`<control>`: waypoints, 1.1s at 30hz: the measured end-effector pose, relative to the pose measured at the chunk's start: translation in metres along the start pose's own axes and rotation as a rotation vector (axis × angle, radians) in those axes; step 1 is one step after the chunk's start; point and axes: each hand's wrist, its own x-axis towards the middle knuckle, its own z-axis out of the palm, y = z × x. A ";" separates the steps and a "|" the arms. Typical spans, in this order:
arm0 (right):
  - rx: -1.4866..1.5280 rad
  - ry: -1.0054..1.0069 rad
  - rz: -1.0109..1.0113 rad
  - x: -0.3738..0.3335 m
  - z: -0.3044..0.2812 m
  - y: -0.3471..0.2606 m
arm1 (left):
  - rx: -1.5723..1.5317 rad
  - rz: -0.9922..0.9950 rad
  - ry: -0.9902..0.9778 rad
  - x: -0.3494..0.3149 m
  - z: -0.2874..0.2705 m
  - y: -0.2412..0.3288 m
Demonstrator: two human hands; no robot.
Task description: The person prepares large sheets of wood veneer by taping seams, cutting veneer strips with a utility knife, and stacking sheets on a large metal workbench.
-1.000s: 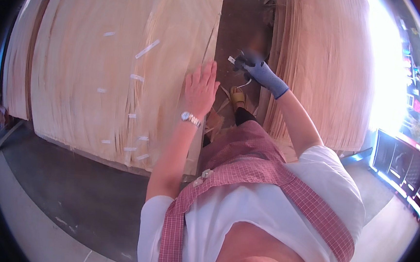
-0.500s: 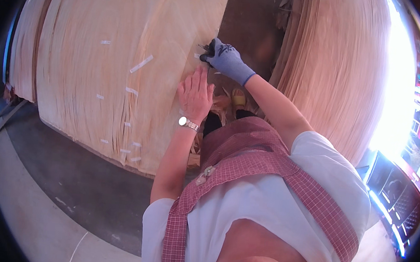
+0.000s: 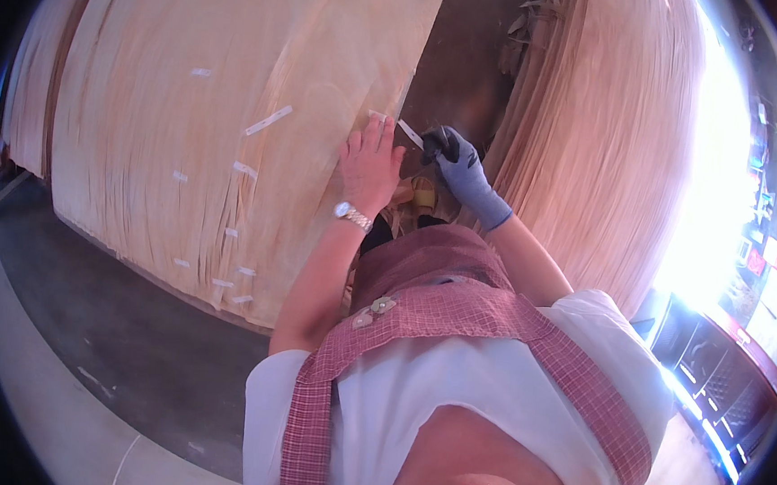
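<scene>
A large stack of thin wood veneer sheets (image 3: 236, 97) fills the upper left, patched with short white tape strips. My left hand (image 3: 369, 164), bare with a wristwatch, lies flat with fingers spread on the sheet's right edge. My right hand (image 3: 459, 164), in a grey-blue glove, is closed on a small dark tool next to a white tape strip (image 3: 410, 132) at that edge. The two hands are almost touching.
A second veneer pile (image 3: 593, 149) rises on the right. A dark gap of bare ground (image 3: 474, 50) runs between the piles. Dark floor (image 3: 112, 331) lies below the left stack. Bright shelving (image 3: 722, 374) stands at the far right.
My gloved right hand has come down and right from the upper edge, drawing a tape strip out beside my left hand. My left hand has stayed pressed on the veneer edge.
</scene>
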 end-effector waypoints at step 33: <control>0.070 -0.436 0.332 0.040 0.075 0.008 | -0.102 -0.181 0.040 -0.079 -0.019 -0.036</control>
